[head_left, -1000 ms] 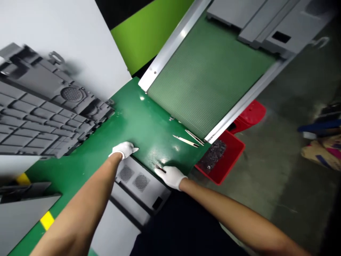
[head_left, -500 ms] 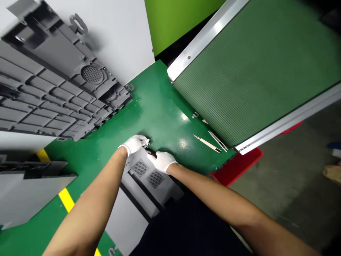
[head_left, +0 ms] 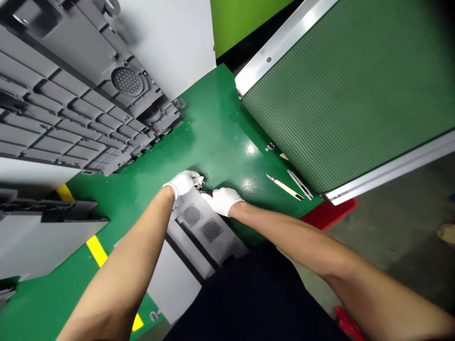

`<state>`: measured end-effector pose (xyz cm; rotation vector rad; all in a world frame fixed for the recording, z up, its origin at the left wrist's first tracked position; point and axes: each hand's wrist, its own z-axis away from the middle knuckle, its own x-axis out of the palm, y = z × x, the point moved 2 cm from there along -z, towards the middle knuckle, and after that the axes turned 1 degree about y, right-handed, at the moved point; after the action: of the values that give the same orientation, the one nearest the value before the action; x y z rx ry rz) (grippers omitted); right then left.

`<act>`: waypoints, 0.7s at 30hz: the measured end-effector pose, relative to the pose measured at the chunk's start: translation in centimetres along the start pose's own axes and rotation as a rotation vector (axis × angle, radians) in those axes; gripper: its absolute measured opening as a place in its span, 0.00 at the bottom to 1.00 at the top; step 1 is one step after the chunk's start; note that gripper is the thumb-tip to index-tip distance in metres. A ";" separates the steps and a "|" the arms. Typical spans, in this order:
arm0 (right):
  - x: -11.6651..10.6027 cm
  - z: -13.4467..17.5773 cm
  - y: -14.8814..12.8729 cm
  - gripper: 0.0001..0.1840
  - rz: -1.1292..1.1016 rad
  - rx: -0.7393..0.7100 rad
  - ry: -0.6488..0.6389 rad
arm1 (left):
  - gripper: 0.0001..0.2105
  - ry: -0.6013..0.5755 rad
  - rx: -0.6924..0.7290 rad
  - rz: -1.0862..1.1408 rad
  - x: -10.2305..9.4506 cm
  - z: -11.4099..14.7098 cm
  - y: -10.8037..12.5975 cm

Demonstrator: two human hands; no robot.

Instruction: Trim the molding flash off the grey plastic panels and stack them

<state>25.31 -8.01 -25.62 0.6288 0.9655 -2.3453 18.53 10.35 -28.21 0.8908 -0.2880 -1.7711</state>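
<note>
A grey plastic panel (head_left: 229, 244) with two mesh grilles lies slantwise before me, its near end against my dark clothing. My left hand (head_left: 184, 182), in a white glove, is closed with its fingertips bent over the panel's far corner. Close beside it, my white-gloved right hand (head_left: 223, 201) is closed around a small tool with red and dark parts (head_left: 206, 193). The tool's tip meets the panel's far edge between both hands; the glove hides most of it, and its exact kind cannot be made out.
On the green tabletop (head_left: 227, 142) a pale craft knife (head_left: 286, 187) lies beside another slim tool (head_left: 299, 183). A ribbed green conveyor belt (head_left: 341, 104) slopes at right, above a red bin (head_left: 330, 214). Large grey moulded panels (head_left: 71, 109) stand at left; more grey panels (head_left: 46, 241) sit below.
The view has shifted slightly, so everything sits a little further right and up. Both hands stay at the panel's far corner, with the right still holding the small tool.
</note>
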 end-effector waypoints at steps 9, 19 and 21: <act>1.0 0.4 -1.1 0.41 -0.130 0.151 0.020 | 0.17 -0.006 0.024 0.053 0.0 0.8 1.3; 0.0 0.7 -1.1 0.45 -0.123 0.098 0.007 | 0.18 0.081 -0.018 0.069 -0.5 0.4 0.4; 0.0 2.1 0.5 0.45 -0.140 0.129 0.032 | 0.19 0.169 -0.017 0.057 -0.8 1.5 1.6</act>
<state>25.18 -9.87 -24.47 0.6700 0.9035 -2.5445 18.79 10.07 -25.90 1.0036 -0.1860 -1.6320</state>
